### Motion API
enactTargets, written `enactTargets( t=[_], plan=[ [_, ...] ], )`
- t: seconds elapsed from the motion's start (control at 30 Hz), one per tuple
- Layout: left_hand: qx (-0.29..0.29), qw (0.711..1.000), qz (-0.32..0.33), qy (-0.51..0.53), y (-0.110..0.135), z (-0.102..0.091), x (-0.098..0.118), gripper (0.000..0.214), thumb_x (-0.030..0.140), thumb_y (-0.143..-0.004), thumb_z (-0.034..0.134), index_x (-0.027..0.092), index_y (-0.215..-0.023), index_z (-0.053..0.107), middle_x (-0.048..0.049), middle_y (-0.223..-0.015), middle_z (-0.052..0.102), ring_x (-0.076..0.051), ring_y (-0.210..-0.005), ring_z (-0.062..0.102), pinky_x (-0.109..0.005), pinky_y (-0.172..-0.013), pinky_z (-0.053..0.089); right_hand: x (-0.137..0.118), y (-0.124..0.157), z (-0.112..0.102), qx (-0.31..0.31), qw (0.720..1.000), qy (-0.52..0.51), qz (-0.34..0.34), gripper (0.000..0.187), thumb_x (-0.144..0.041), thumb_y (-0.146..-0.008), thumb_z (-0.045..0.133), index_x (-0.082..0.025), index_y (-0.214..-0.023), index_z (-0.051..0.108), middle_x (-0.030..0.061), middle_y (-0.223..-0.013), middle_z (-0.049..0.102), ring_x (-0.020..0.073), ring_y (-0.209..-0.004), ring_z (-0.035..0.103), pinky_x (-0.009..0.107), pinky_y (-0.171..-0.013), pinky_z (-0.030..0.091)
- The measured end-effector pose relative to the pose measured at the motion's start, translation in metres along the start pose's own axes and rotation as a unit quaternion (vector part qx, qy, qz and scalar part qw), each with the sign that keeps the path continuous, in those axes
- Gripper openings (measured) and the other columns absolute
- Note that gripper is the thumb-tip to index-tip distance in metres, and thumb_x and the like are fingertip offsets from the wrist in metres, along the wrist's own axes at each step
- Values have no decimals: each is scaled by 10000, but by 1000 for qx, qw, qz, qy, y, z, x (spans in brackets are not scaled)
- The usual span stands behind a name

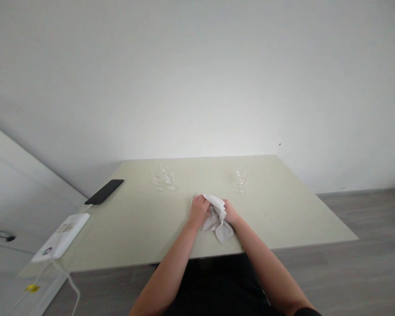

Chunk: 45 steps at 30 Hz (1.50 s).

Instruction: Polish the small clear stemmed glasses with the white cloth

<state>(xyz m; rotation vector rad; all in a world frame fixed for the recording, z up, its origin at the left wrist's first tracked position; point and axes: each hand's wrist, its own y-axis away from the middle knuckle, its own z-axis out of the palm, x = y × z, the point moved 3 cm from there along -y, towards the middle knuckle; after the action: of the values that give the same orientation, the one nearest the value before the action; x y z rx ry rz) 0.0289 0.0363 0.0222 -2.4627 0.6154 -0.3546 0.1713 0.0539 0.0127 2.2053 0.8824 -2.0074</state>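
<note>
Above the front middle of the table, my left hand (199,210) is closed around a small clear glass (211,208), which shows only in part between the fingers and the cloth. A light grey-white cloth (218,219) is bunched against the glass, its loose end hanging towards me. My right hand (231,212) grips this cloth from the right side; some of its fingers are hidden behind the folds. Farther back on the left stands a group of several clear glasses (164,177). A smaller cluster of clear glasses (240,181) stands back on the right.
The pale table (134,228) meets a white wall at its back edge. Along the left edge lie a flat black object (104,192) and a white device (62,237) with a cable hanging down. Grey flooring (375,263) shows to the right.
</note>
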Motion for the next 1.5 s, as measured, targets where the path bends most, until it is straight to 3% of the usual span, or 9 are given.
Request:
enactTargets(
  t=[0.23,0.47,0.67,0.9,1.2,1.3,1.37,1.43,1.5],
  plan=[
    [-27,1000,-2,-3,1,-3,1,244,44,-762,543,176,-944,638,-104,-910,652,-264,-935,564,-420,-846,427,0,0,0,-20,1000,20,5,202,-318,-732,657,-129,-797,690,4,-690,639,142,-637,535,269,-654,448],
    [-17,1000,-5,-7,1,1,1,262,35,-752,534,172,-951,633,-93,-914,651,-252,-933,567,-410,-858,424,7,-2,-2,-26,999,31,-6,239,-338,-765,605,-117,-719,683,15,-632,614,149,-628,518,273,-627,429],
    [-24,1000,-12,2,3,0,0,247,46,-744,552,179,-935,634,-98,-911,654,-258,-933,568,-411,-857,430,4,-2,0,-38,999,35,16,255,-380,-738,661,-131,-784,687,-2,-637,618,145,-638,530,265,-650,454],
    [-14,999,-36,3,1,1,0,245,48,-757,492,172,-919,629,-88,-891,657,-249,-918,582,-405,-849,436,7,-4,-1,-37,998,42,8,266,-388,-755,578,-147,-708,680,12,-613,585,158,-621,492,286,-645,446],
    [-18,997,-59,51,5,0,-2,259,40,-705,519,181,-895,624,-104,-891,660,-270,-920,588,-426,-853,429,3,-3,2,-48,998,10,36,300,-411,-682,718,-129,-784,707,10,-689,653,159,-673,565,278,-672,472],
    [9,991,-108,84,4,3,-5,232,73,-728,531,180,-919,608,-93,-886,653,-262,-910,592,-424,-865,422,9,-3,0,14,997,-45,64,393,-489,-650,738,-133,-812,704,40,-720,667,194,-706,588,321,-690,494],
    [45,976,-169,129,2,4,-8,267,134,-760,564,186,-1021,573,-60,-863,635,-238,-862,593,-411,-859,421,15,-2,-5,81,991,-75,76,476,-581,-733,631,-135,-888,688,84,-775,677,222,-734,600,357,-698,507],
    [87,948,-228,207,1,4,-11,412,237,-763,638,200,-1149,497,-22,-846,606,-202,-797,582,-372,-825,434,18,0,-12,145,983,-78,79,530,-617,-828,480,-139,-984,650,121,-851,678,232,-764,602,368,-702,511],
    [125,904,-268,308,1,3,-13,533,340,-758,684,214,-1209,430,-3,-855,582,-171,-764,569,-325,-789,445,17,2,-17,183,978,-61,77,491,-586,-854,456,-145,-993,623,120,-863,667,227,-766,592,356,-694,505]
  ],
)
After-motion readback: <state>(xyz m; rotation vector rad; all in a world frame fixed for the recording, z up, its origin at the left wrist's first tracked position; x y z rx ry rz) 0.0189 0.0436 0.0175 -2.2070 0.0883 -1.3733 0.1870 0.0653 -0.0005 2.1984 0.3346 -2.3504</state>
